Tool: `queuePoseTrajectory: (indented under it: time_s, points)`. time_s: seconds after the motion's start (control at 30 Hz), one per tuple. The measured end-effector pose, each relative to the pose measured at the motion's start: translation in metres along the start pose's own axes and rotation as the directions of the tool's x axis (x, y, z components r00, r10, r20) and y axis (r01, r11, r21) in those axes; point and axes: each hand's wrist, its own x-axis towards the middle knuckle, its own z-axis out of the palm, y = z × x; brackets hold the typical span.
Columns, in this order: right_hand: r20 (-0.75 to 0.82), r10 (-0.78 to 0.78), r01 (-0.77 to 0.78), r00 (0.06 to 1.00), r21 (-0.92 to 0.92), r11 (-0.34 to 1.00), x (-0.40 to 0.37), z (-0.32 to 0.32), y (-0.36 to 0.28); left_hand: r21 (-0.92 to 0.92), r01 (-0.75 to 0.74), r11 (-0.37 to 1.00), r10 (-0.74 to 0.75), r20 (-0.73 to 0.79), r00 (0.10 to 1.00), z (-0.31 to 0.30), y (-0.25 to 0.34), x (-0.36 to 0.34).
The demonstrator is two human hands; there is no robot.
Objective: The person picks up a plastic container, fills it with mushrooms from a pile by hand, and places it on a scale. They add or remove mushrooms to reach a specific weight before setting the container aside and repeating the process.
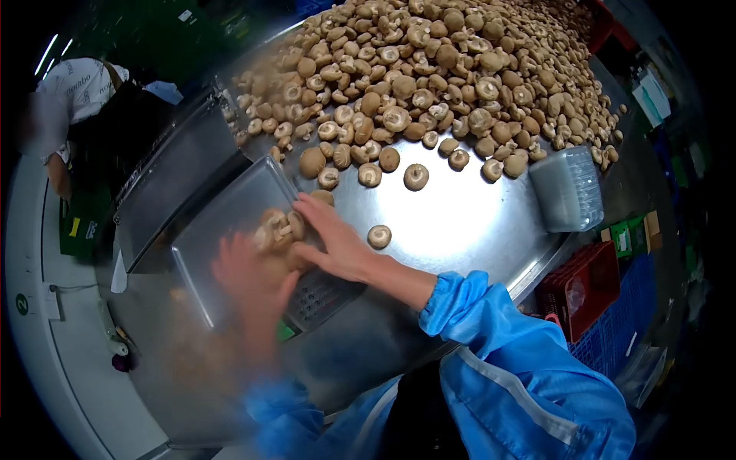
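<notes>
Covering mushrooms (pixel 276 227) on tray (pixel 218 218): right hand (pixel 335 244), blurred left hand (pixel 249 277)

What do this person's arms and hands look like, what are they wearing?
The right hand and blurred left hand are bare, no gloves. The left sleeve and right sleeve are bright blue; the right has a gathered elastic cuff and a pale stripe.

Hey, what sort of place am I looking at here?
Likely a produce packing room: a heap of mushrooms on a steel table, a scale with a keypad, and stacked clear trays.
</notes>
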Motion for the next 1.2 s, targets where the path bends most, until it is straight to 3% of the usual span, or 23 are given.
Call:
queuePoseTrajectory:
  time_s: [0.1,0.2,0.27,0.33,0.4,0.5,0.53,0.6,0.7,0.8,0.9,0.93,0.97,1.0,1.07,1.17,1.2]
  points:
    - [-0.127,0.066,-0.061,0.99,0.05,0.997,-0.034,-0.011,0.026,-0.213,-0.028,0.977,-0.005,-0.153,0.988,-0.009,0.025,-0.015]
    - [-0.203,0.162,-0.146,0.966,0.088,0.985,-0.072,-0.021,0.045,-0.606,0.0,0.796,-0.081,-0.105,0.991,0.01,0.078,-0.036]
    - [-0.234,0.175,-0.156,0.956,0.096,0.983,-0.098,-0.033,0.055,-0.658,-0.114,0.745,0.033,-0.134,0.99,0.044,0.107,-0.051]
    - [-0.248,0.106,-0.118,0.963,-0.034,0.992,-0.122,-0.059,0.067,-0.69,-0.132,0.712,0.107,-0.08,0.991,0.062,0.136,-0.049]
    - [-0.268,0.081,-0.142,0.96,-0.216,0.966,-0.146,-0.103,0.072,-0.727,0.063,0.684,-0.068,0.023,0.997,0.086,0.149,-0.044]
    - [-0.468,0.103,-0.323,0.878,-0.418,0.849,-0.178,-0.188,0.063,-0.794,0.276,0.541,-0.35,0.085,0.933,0.137,0.152,-0.024]
    - [-0.454,-0.02,-0.294,0.891,-0.611,0.735,-0.189,-0.224,0.064,-0.819,0.322,0.475,-0.44,0.096,0.893,0.15,0.15,-0.014]
    - [-0.486,-0.162,-0.31,0.859,-0.745,0.59,-0.208,-0.29,0.055,-0.771,0.392,0.502,-0.511,0.101,0.853,0.165,0.146,0.007]
    - [-0.641,-0.17,-0.538,0.748,-0.736,0.411,-0.234,-0.357,0.04,-0.712,0.485,0.507,-0.653,0.05,0.756,0.193,0.136,0.037]
    - [-0.731,-0.021,-0.691,0.682,-0.654,0.309,-0.255,-0.396,0.058,-0.689,0.471,0.551,-0.688,-0.056,0.723,0.213,0.132,0.058]
    - [-0.745,0.17,-0.749,0.645,-0.572,0.334,-0.261,-0.399,0.087,-0.701,0.492,0.517,-0.714,-0.036,0.699,0.221,0.129,0.073]
    - [-0.744,0.162,-0.748,0.648,-0.581,0.321,-0.261,-0.402,0.094,-0.72,0.486,0.496,-0.721,-0.029,0.692,0.22,0.13,0.079]
    - [-0.742,0.155,-0.745,0.653,-0.591,0.309,-0.261,-0.406,0.099,-0.678,0.543,0.496,-0.719,0.03,0.694,0.218,0.133,0.082]
    - [-0.74,0.152,-0.745,0.656,-0.599,0.294,-0.262,-0.408,0.101,-0.64,0.464,0.612,-0.618,-0.022,0.786,0.211,0.138,0.084]
    - [-0.735,0.151,-0.736,0.661,-0.598,0.316,-0.258,-0.409,0.101,-0.716,0.32,0.62,-0.481,-0.025,0.876,0.198,0.142,0.092]
    - [-0.729,0.119,-0.727,0.675,-0.628,0.278,-0.257,-0.409,0.104,-0.472,0.24,0.848,-0.404,-0.285,0.869,0.205,0.119,0.106]
    - [-0.734,0.11,-0.732,0.67,-0.629,0.263,-0.255,-0.408,0.106,-0.457,0.298,0.838,-0.453,-0.279,0.847,0.215,0.107,0.112]
